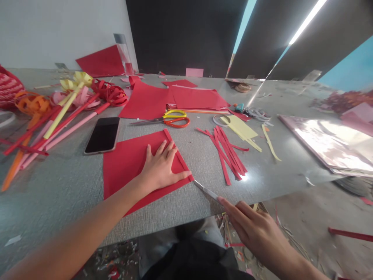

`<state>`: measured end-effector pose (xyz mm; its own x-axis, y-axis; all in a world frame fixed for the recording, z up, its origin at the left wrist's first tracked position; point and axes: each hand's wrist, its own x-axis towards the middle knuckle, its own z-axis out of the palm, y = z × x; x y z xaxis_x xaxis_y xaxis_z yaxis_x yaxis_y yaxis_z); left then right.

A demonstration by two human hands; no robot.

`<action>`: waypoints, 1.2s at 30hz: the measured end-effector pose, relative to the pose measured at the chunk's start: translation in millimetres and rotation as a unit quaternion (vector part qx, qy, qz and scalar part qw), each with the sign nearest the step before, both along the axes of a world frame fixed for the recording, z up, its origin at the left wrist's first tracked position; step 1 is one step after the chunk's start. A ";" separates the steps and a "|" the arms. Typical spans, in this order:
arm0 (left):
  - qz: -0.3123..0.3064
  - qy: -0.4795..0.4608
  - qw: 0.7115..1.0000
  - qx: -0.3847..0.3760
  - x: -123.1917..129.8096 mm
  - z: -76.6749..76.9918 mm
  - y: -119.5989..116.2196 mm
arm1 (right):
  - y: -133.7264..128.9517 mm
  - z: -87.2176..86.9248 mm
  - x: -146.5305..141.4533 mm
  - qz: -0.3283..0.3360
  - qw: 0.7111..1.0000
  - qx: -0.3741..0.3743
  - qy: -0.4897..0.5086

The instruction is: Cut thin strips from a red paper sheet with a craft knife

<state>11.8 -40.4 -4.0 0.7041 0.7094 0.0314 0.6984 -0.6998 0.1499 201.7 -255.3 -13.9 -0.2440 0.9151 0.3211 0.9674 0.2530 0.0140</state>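
Observation:
A red paper sheet lies on the grey table, its right edge folded into a narrow strip. My left hand rests flat on it with fingers spread, the thumb near the lower right corner. My right hand is closed around the handle of a slim knife, whose tip touches or nearly touches that corner. Scissors with yellow and orange handles lie beyond the sheet. To the right is a pile of cut red strips.
A phone lies left of the sheet, with rolled paper flowers beyond it. More red paper is at the back. Yellow paper, a tape ring and a shiny packet lie to the right. Table edge is near me.

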 end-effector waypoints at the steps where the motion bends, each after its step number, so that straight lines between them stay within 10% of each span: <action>1: 0.000 -0.002 1.000 0.002 -0.1 -0.5 0.2 | 0.0 0.1 -0.5 0.001 1.000 0.000 -0.002; 36: -0.003 0.003 1.000 -0.013 0.9 -0.5 0.7 | 44.1 15.2 -13.1 -0.003 0.997 0.005 -0.074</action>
